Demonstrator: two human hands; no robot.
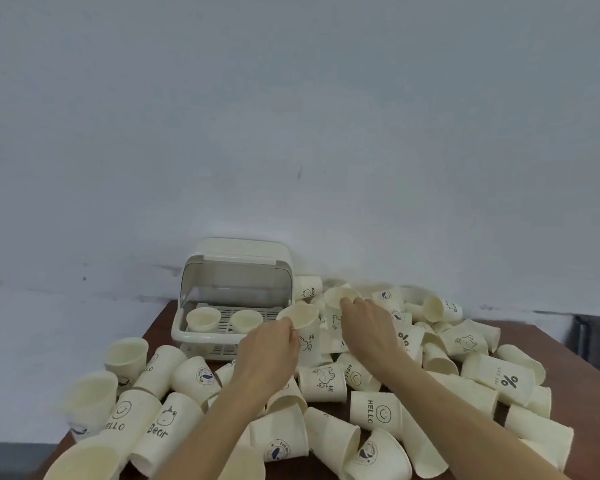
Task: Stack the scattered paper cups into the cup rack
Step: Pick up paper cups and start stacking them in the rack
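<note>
**A:** At the back of the counter (pixel 568 355), just right of the cup rack (pixel 222 306), two cups are being lifted out of the pile at once. An upright "Hi" cup (pixel 303 327) is pinched at its rim by the left hand (pixel 267 355), touching or nearly touching the rack's right edge. A second cup (pixel 336 299) is gripped at the rim by the right hand (pixel 364 327), fingers curled over the lip.

**B:** And the rack itself?

**A:** Its lid is flipped up, and two cups (pixel 222 318) are seated mouth-up side by side on the tray. So the pick-up step is judged to be in hand, with the job barely begun: dozens of scattered paper cups (pixel 326 382) are left lying on their sides across the counter.

**B:** What is called for next?

**A:** A short carry leftward over the rack wall is likely needed, then each cup lowered squarely into a seated one so that it nests. Thin paper rims can be crushed, so a light pinch would be wise.

**B:** Anything that cannot be made out?

**A:** Plenty. How many cups are nested in each seated stack cannot be told. The right thumb is hidden behind its cup. Cups beneath both forearms are covered, and the nearest ones are cut off by the bottom edge. The rack's rear corners are shaded by the lid.
</note>
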